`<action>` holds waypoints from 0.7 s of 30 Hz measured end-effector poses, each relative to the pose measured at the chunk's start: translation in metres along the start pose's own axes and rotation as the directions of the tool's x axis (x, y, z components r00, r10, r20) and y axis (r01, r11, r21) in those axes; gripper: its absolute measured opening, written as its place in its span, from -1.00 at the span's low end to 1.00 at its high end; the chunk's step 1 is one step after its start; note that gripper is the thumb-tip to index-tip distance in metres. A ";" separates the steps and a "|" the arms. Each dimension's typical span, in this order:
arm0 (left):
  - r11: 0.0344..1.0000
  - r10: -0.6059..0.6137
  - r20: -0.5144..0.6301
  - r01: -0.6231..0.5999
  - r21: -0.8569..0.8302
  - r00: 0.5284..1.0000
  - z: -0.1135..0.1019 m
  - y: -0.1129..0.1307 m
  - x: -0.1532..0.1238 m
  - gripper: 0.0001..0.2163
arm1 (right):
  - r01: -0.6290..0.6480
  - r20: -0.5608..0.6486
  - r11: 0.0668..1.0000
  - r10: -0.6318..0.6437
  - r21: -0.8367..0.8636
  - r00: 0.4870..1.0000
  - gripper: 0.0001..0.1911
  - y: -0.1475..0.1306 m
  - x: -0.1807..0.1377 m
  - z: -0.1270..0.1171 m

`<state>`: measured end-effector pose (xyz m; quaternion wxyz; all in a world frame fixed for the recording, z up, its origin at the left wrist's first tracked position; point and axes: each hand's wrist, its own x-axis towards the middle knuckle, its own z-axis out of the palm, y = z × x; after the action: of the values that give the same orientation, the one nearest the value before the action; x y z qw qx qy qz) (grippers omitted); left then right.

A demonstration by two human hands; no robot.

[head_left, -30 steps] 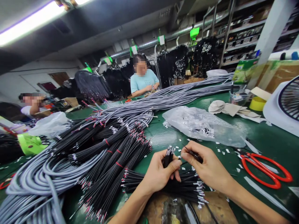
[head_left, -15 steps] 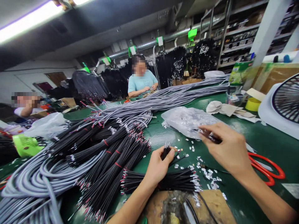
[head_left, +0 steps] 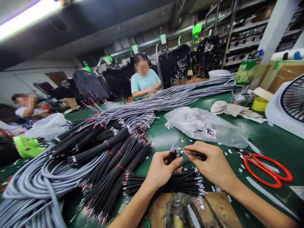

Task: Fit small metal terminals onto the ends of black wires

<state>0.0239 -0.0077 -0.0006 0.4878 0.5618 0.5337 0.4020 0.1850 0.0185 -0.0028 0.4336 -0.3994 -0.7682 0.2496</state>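
My left hand [head_left: 163, 166] pinches a small bunch of black cables [head_left: 172, 154] upright between thumb and fingers, its silvery ends pointing up, above a green table [head_left: 163, 136] in a cable workshop. Opposite, my right hand [head_left: 211, 161] closes thumb and fingers on a slim dark tool [head_left: 198, 154], its tip just beside the bunch; from here I cannot tell whether the two touch. Below both hands, a larger bundle of black cables [head_left: 185, 182] lies crosswise behind a brown board [head_left: 213, 205]. Red-handled scissors [head_left: 260, 164] rest to the right, and a clear plastic bag [head_left: 197, 125] slumps beyond my hands. Red-tied black cable bundles [head_left: 118, 164] and long gray cables [head_left: 180, 96] spread to the left and across the table, where a co-worker in a light-blue shirt [head_left: 144, 83] sits on the far side.
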 end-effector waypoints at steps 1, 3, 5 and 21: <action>1.000 -0.001 -0.020 0.001 -0.005 1.000 0.001 0.000 0.000 -0.74 | 0.001 -0.001 1.000 -0.001 0.009 1.000 -0.85 -0.001 -0.001 0.000; 1.000 -0.003 -0.054 0.002 -0.017 0.999 0.002 0.000 0.000 -0.73 | -0.005 0.006 0.999 0.005 0.035 1.000 -0.84 -0.003 -0.002 0.000; 1.000 -0.004 -0.079 0.002 -0.026 0.997 0.002 -0.001 0.000 -0.73 | -0.017 0.018 0.998 0.016 0.064 1.000 -0.84 -0.004 -0.003 0.001; 0.995 -0.006 -0.245 -0.018 -0.094 0.970 0.006 0.008 -0.004 -0.78 | -0.048 0.091 0.998 0.051 -0.033 0.994 -0.74 -0.002 -0.005 0.002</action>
<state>0.0312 -0.0121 0.0064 0.4434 0.4857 0.5681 0.4947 0.1843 0.0137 -0.0046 0.3850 -0.4132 -0.7810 0.2665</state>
